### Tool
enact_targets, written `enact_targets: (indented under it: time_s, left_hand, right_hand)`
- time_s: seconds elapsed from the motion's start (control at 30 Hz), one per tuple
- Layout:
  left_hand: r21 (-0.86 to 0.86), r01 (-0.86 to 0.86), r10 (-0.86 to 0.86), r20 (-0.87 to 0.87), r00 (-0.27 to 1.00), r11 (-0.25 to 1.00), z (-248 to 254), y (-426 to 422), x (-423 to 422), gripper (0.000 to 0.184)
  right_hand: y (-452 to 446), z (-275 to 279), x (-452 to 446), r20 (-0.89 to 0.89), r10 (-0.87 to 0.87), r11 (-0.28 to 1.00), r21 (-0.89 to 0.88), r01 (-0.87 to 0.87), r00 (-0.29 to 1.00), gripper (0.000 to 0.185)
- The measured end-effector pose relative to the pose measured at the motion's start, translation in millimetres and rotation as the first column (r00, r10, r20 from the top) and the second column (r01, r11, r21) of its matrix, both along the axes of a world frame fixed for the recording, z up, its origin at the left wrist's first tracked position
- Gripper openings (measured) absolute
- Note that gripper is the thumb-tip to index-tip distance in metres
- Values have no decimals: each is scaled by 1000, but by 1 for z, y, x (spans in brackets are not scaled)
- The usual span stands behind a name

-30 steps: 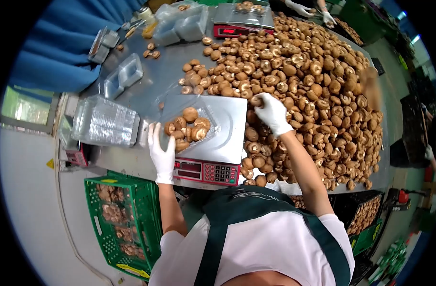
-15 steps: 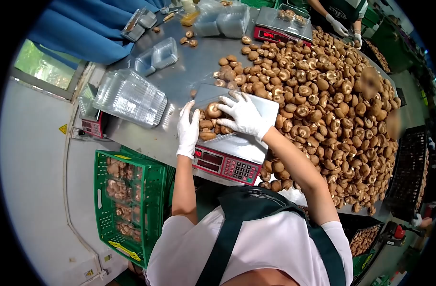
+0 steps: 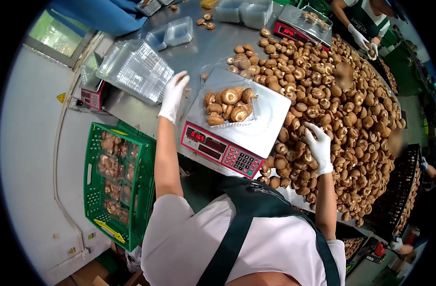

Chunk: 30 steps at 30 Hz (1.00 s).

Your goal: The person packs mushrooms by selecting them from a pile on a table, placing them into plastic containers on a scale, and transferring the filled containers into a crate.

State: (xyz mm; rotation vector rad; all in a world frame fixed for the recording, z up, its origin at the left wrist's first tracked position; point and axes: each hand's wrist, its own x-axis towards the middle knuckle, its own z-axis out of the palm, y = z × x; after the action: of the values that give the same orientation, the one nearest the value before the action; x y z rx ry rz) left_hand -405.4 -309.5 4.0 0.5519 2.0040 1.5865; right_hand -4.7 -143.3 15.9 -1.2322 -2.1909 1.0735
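An open clear plastic tray (image 3: 254,113) of shiitake mushrooms (image 3: 230,96) sits on the plate of the red-fronted digital scale (image 3: 271,106), whose display is lit with red digits. The gloved left hand (image 3: 172,95) is between the scale and the stack of clear trays (image 3: 144,69), apart from the filled tray; its grip is loose and holds nothing visible, fingers extended. The gloved right hand (image 3: 319,148) is over the near side of the large mushroom pile (image 3: 349,136), its grip parted between thumb and fingers with no mushroom visible in it; whether the fingertips touch the pile, I cannot tell. Both the scale and the pile rest on the metal worktop (image 3: 192,53). Below the worktop on the left, a green crate (image 3: 142,190) holds packed trays of mushrooms. Across the worktop, another person's gloved hands (image 3: 359,38) are beside a second scale (image 3: 294,33) bearing a tray.
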Motion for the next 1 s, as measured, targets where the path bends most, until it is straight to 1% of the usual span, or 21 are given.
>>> enact_targets:
  time_s: [0.03,0.07,0.13,0.2,0.3,0.33,0.37,0.4,0.47,0.53,0.6,0.63,0.67,0.7,0.73,0.8,0.87,0.93,0.97,1.0]
  left_hand:
    - [21,9,-10,56,998,1000,1,6,-6,42]
    - [19,5,-6,52,999,1000,-1,14,-11,42]
    - [8,17,-18,177,984,1000,-13,31,-21,47]
    - [-4,23,-22,183,983,1000,-24,45,-30,50]
    - [-11,8,-5,247,969,1000,-28,63,-34,51]
    - [-9,17,-15,247,969,1000,-31,67,-34,51]
    - [-28,28,-21,225,974,999,-32,70,-36,50]
    - [-48,37,-26,203,979,998,-30,73,-36,50]
    - [-32,25,-17,206,978,999,-29,75,-34,49]
    - [-14,14,-11,211,977,1000,-30,74,-32,48]
    - [-72,-37,35,-32,999,997,-35,72,-32,47]
    - [-88,-64,46,-196,979,994,-29,69,-26,47]
    - [-93,-85,47,-352,935,992,-23,65,-16,47]
    - [-88,-26,-21,-492,870,996,-24,61,-14,46]
    - [-83,33,-78,-621,780,996,-25,59,-5,46]
    - [-88,196,-202,-697,688,977,-4,51,35,46]
    - [-265,357,-432,-711,555,896,4,43,70,54]
    - [-558,305,-631,-734,253,771,-7,39,96,63]
    - [-521,290,-588,-774,237,803,-22,38,100,66]
    - [-518,296,-589,-766,256,802,-19,37,106,64]
  right_hand:
    - [1,-8,9,-15,-3,1000,3,4,1000,27]
    - [1,-18,17,-30,-9,1000,7,9,1000,27]
    - [-3,-19,22,-43,-10,1000,-1,10,999,26]
    - [-9,-14,21,-14,-17,999,-33,17,1000,27]
    - [-13,-17,19,-21,11,1000,1,-11,1000,27]
    - [-13,-18,18,-11,31,999,28,-30,999,27]
    - [-14,-18,17,-40,45,999,27,-43,998,27]
    - [-15,-18,14,-32,58,995,79,-56,998,26]
    - [-20,-9,9,-30,59,998,38,-58,998,26]
    - [-20,-17,8,-31,63,998,20,-63,997,25]
    - [-24,-17,6,-3,50,999,6,-50,999,25]
    - [-24,-21,7,9,70,994,78,-71,997,24]
    - [-23,-29,10,22,79,987,142,-81,997,24]
    - [-22,-34,13,45,75,983,162,-81,996,24]
    - [-21,-37,16,70,68,980,182,-80,995,24]
    - [-19,-39,21,56,54,964,258,-67,997,23]
    - [-18,-33,26,117,-10,988,154,-8,993,23]
    - [-17,-33,33,104,-41,985,168,24,994,24]
    - [-17,-33,37,66,-57,983,180,44,996,23]
    - [-18,-30,40,131,-94,981,184,69,987,21]
